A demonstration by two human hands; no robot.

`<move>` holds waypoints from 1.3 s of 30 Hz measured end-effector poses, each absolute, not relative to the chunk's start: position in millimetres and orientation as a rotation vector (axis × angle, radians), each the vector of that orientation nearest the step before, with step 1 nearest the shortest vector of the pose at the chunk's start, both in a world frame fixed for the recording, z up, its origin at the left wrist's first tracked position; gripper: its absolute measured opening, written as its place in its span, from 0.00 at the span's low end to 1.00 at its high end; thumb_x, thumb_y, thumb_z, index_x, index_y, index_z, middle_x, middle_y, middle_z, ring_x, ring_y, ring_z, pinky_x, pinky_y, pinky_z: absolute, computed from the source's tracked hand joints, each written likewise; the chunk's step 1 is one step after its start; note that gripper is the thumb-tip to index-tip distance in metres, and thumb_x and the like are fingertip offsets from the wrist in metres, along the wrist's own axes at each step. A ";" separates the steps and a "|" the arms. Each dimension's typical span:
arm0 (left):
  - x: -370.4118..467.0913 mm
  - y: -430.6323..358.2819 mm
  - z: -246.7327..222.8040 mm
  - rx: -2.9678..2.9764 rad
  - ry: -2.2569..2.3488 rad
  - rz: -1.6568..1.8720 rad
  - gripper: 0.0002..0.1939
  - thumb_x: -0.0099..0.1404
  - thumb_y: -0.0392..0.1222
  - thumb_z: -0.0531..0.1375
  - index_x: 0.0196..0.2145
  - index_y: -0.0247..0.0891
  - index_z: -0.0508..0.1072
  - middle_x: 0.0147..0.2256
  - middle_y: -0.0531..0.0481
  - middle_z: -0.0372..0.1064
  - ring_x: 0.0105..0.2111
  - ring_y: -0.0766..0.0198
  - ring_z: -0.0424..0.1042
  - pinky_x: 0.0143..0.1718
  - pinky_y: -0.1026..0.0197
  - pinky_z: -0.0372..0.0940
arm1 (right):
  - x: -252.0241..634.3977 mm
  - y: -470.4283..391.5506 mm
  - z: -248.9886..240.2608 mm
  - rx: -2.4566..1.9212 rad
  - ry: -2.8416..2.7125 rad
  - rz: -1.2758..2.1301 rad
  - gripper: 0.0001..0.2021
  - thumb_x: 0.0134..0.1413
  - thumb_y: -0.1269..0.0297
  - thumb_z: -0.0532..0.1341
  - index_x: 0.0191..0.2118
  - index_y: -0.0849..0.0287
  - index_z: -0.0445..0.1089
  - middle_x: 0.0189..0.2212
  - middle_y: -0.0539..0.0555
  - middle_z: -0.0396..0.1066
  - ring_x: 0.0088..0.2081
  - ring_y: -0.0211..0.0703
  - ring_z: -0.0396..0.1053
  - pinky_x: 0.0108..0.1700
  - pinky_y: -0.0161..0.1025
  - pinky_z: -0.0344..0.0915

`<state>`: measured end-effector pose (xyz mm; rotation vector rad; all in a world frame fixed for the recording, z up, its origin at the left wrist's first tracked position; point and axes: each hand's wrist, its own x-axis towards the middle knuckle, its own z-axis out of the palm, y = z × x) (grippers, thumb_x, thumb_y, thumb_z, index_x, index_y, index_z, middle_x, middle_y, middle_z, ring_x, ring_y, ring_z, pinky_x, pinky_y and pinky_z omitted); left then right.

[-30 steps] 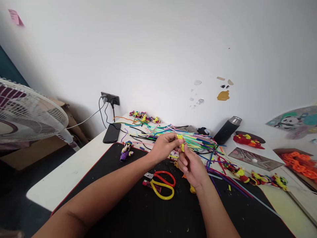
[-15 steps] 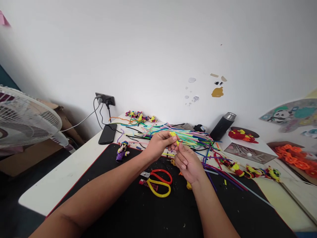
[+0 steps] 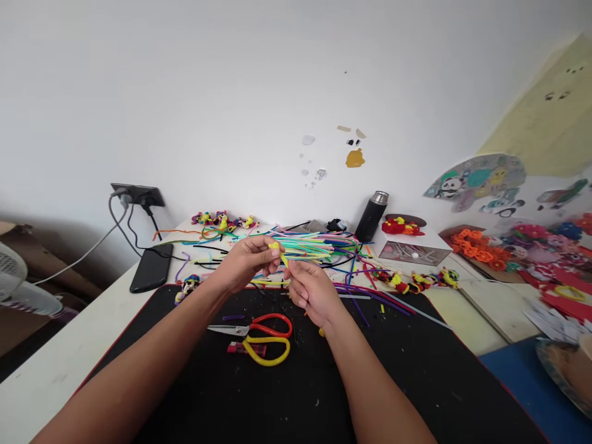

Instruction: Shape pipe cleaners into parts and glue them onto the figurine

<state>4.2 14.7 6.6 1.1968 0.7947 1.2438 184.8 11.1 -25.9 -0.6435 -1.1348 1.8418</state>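
Yellow and small, the piece is held up in front of the pipe cleaners, pinched at its upper part by the left grip, thumb over bent fingers, and at its lower end by the right grip, whose other fingers curl loosely in. How its strands are joined is too small to tell. To work it well, I would let the left grip clamp the top firmly as an anchor and make each turn with the right fingertips only, in short, even movements, since a hard tug could probably stretch it or pull it out of shape. Both pinches sit close together, which should give fine control, though they hide much of the work; a slight opening of the right fingers would show more. Nearer the body, below both grips, scissors lie on the mat, a red item just beside them, partly covered by the yellow handle. Their blades point left, towards the left forearm, so that arm had best come down with care. Right of the right grip lie dolls.
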 end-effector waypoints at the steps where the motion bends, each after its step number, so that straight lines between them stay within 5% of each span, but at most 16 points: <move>1: 2.9 14.7 7.0 1.216 0.795 1.238 0.18 0.53 0.50 0.77 0.32 0.35 0.79 0.21 0.53 0.72 0.20 0.69 0.68 0.20 0.69 0.60 | 184.7 10.9 -26.1 -0.643 -1.137 1.845 0.23 0.51 0.43 0.72 0.27 0.60 0.72 0.09 0.39 0.50 0.11 0.28 0.46 0.15 0.31 0.40; 12: -14.5 5.0 28.7 2.139 1.310 0.882 0.12 0.69 0.46 0.60 0.33 0.38 0.78 0.26 0.51 0.76 0.26 0.62 0.74 0.29 0.64 0.65 | 182.1 12.7 -32.0 -0.811 -1.290 1.703 0.23 0.55 0.43 0.68 0.26 0.59 0.71 0.09 0.40 0.52 0.11 0.31 0.50 0.16 0.33 0.45; 20: 0.8 3.1 17.9 2.728 1.601 0.144 0.14 0.61 0.25 0.55 0.34 0.39 0.79 0.34 0.40 0.81 0.32 0.52 0.77 0.31 0.60 0.59 | 180.2 20.5 -50.4 -1.070 -1.591 1.429 0.23 0.62 0.43 0.61 0.26 0.58 0.72 0.08 0.43 0.56 0.11 0.35 0.56 0.18 0.33 0.49; 28: -4.0 2.0 28.5 2.518 1.615 0.531 0.13 0.68 0.36 0.56 0.30 0.39 0.78 0.30 0.44 0.79 0.29 0.55 0.74 0.30 0.60 0.59 | 181.8 15.1 -38.2 -0.966 -1.533 1.473 0.23 0.65 0.43 0.58 0.32 0.59 0.74 0.14 0.44 0.63 0.13 0.32 0.59 0.18 0.32 0.51; 33: -5.2 4.0 26.9 1.887 1.251 0.967 0.15 0.65 0.49 0.65 0.47 0.39 0.78 0.28 0.51 0.77 0.27 0.60 0.75 0.30 0.62 0.67 | 185.0 16.1 -32.0 -0.913 -1.391 1.501 0.23 0.61 0.41 0.61 0.32 0.59 0.73 0.13 0.44 0.62 0.12 0.32 0.57 0.16 0.32 0.48; 39: -13.5 14.9 21.1 1.452 1.021 1.023 0.20 0.57 0.55 0.73 0.35 0.34 0.82 0.28 0.46 0.78 0.26 0.63 0.74 0.29 0.63 0.69 | 184.7 13.9 -28.3 -0.851 -1.293 1.578 0.23 0.57 0.40 0.64 0.30 0.59 0.72 0.12 0.42 0.58 0.12 0.32 0.55 0.16 0.32 0.49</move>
